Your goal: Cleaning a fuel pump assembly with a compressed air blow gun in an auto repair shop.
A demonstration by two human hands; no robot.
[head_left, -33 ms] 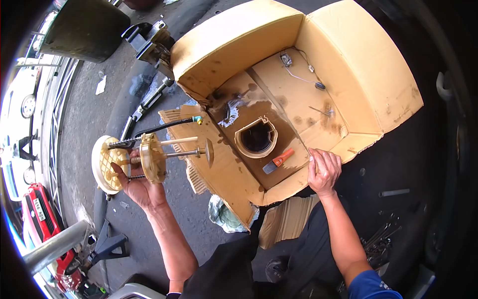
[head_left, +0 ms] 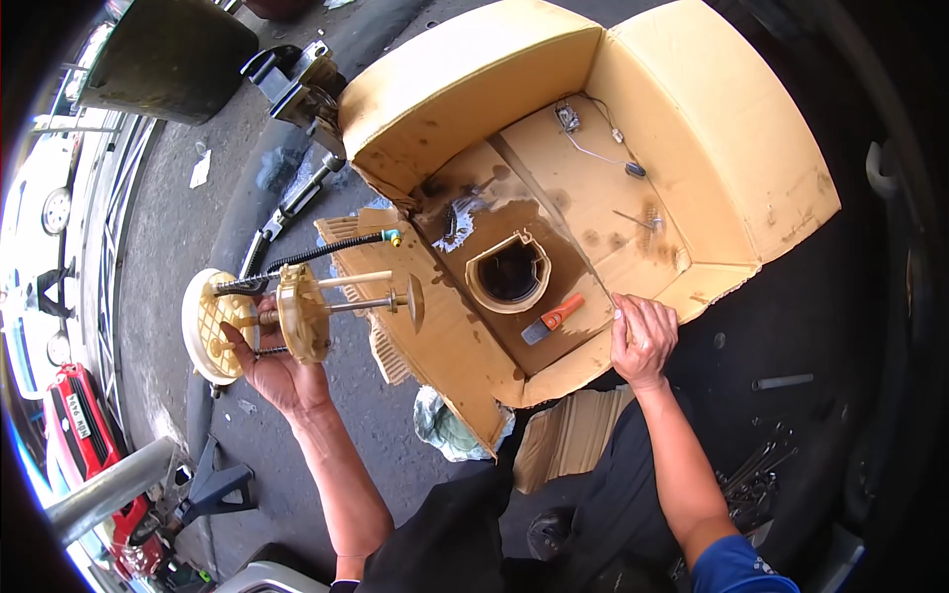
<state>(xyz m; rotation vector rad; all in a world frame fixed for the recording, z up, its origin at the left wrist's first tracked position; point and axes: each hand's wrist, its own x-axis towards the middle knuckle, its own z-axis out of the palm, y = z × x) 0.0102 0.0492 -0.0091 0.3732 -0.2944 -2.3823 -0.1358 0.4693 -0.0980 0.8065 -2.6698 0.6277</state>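
Head view: left of the cardboard box [head_left: 712, 138], the left hand [head_left: 282, 376] pinches the cream plastic assembly [head_left: 304, 314] between thumb and fingers, beside its round plate [head_left: 201, 331]. It looks light, stiff, perhaps slick; the slender rods [head_left: 356, 280] seem fragile, so its chunky body suits gripping. The right hand [head_left: 645, 341] curls on the box's near edge.

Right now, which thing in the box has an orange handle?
The flat tool beside the cream cup; neither that cup nor the wired piece shows any orange.
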